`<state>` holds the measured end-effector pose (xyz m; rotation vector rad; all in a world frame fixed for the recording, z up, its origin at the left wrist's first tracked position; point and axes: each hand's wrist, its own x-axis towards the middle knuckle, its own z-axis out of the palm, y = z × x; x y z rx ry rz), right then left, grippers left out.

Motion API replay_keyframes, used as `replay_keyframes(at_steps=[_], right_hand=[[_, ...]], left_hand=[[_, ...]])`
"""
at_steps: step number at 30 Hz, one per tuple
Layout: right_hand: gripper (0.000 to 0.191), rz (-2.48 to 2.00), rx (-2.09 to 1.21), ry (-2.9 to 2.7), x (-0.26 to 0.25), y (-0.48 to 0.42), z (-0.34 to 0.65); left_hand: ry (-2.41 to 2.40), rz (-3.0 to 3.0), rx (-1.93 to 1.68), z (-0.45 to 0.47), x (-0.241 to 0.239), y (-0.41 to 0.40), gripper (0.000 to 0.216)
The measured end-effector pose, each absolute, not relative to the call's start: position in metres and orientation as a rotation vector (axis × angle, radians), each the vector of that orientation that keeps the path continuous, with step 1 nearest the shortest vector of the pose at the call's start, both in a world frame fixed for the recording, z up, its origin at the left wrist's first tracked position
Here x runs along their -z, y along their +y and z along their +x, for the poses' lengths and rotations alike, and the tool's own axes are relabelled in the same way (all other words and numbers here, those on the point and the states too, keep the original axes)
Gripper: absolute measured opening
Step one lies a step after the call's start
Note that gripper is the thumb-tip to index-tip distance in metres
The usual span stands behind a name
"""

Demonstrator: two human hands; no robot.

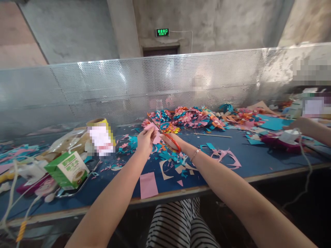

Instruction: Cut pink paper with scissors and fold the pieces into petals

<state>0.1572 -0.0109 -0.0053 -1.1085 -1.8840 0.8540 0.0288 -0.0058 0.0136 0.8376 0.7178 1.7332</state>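
Observation:
Pinched between the fingers of my left hand is a piece of pink paper. My right hand grips a pair of scissors with red-orange handles, its blades pointing up and left beside the pink paper. Whether the blades touch the paper I cannot tell. Below my hands, colourful paper scraps lie scattered over the blue tabletop. A pink paper rectangle rests flat near the front edge. Beyond my hands is a heap of paper flowers in pink, orange and blue.
A green-and-white carton stands on a tray at left, beside a yellow roll. A thin stick and a cut-out pink sheet lie to the right. Another person's arm reaches in there. A perforated metal screen runs behind.

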Motion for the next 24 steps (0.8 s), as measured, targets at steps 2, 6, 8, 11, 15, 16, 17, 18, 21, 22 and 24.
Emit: replay_keyframes(at_steps=[2,6,8,11,15,16,17,18,21,22,24], right_hand=[[0.045,-1.106,-0.827,-1.867,0.004,-0.012,0.158],[0.043,-1.076,-0.866,-1.750,0.005,-0.007,0.158],[0.041,-1.050,-0.907,-1.666,0.006,-0.004,0.158],[0.037,-0.995,-0.960,-1.609,0.006,-0.001,0.157],[0.031,-0.908,-0.945,-1.591,0.006,0.002,0.155],[0.029,-0.896,-0.943,-1.572,0.006,0.004,0.155],[0.027,-0.891,-0.940,-1.548,0.007,0.005,0.155],[0.025,-0.888,-0.939,-1.519,0.007,0.007,0.155],[0.024,-0.868,-0.965,-1.398,0.007,0.011,0.156],[0.025,-0.857,-0.984,-1.354,0.007,0.011,0.156],[0.028,-0.842,-1.019,-1.295,0.006,0.011,0.157]], left_hand=[[0.725,0.838,-1.733,0.029,-0.014,-0.006,0.015],[0.717,0.870,-1.751,0.028,-0.012,-0.004,0.014],[0.724,0.893,-1.778,0.028,-0.011,-0.002,0.015],[0.727,0.937,-1.812,0.027,-0.008,0.000,0.014],[0.717,0.975,-1.720,0.030,-0.006,-0.003,0.007],[0.703,0.977,-1.690,0.031,-0.006,-0.004,0.006],[0.682,0.975,-1.661,0.032,-0.006,-0.005,0.007],[0.654,0.967,-1.634,0.032,-0.006,-0.006,0.009],[0.573,0.939,-1.537,0.032,-0.008,-0.008,0.014],[0.557,0.942,-1.512,0.031,-0.008,-0.008,0.017],[0.562,0.960,-1.516,0.031,-0.009,-0.008,0.017]])
